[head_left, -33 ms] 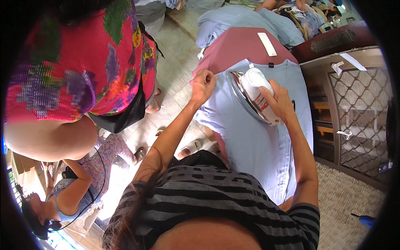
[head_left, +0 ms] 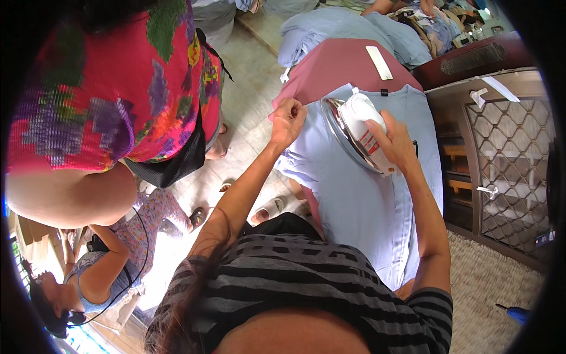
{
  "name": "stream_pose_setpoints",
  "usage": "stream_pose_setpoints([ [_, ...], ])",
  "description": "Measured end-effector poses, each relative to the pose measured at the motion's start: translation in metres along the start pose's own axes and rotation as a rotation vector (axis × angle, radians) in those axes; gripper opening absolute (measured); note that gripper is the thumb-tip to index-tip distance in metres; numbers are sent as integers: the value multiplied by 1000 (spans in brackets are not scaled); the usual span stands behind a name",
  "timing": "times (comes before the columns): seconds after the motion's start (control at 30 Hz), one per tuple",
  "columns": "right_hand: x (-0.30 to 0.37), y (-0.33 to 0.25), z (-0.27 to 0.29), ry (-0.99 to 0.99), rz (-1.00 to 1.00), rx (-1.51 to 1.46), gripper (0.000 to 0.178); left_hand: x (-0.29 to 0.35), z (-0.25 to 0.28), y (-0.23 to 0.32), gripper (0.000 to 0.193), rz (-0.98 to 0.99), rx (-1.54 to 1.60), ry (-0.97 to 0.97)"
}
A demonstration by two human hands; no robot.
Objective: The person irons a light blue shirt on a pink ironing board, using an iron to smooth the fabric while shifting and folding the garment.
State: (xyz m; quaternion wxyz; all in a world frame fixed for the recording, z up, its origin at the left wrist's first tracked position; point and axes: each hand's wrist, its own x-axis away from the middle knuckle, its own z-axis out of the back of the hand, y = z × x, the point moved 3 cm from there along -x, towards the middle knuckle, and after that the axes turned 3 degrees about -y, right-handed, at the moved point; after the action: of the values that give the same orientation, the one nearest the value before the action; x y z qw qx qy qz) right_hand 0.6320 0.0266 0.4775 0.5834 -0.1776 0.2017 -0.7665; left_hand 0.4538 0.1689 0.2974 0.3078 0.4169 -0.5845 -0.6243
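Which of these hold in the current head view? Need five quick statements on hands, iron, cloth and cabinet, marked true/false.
1. The right hand holds the white iron. True.
2. The left hand also grips the white iron. False: it is off the iron, to its left.
3. The light blue garment lies nearer the person than the white strip. True.
4. The white strip lies on green cloth. False: the cloth is dusky pink.
5. The lattice-door cabinet stands on the right. True.

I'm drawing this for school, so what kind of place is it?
Probably a clothes-pressing workroom: the right hand holds an iron, a light blue garment lies spread under it, and more blue cloth is heaped beyond.
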Motion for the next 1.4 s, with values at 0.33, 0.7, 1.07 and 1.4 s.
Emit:
stream_pose_setpoints([
  [0.33,-49,-24,-18,66,239,-88,25,14,-7,-22,8,-216,-99,118],
  [0.7,-62,-12,-21,29,161,123,40,20,-27,-20,18,-128,-14,229],
  [1.07,-61,-20,-21,62,144,163,40,9,-23,-31,25,-113,-17,159],
  [1.4,-47,-9,-25,110,135,75,33,9,-32,-39,25,-11,93,6],
])
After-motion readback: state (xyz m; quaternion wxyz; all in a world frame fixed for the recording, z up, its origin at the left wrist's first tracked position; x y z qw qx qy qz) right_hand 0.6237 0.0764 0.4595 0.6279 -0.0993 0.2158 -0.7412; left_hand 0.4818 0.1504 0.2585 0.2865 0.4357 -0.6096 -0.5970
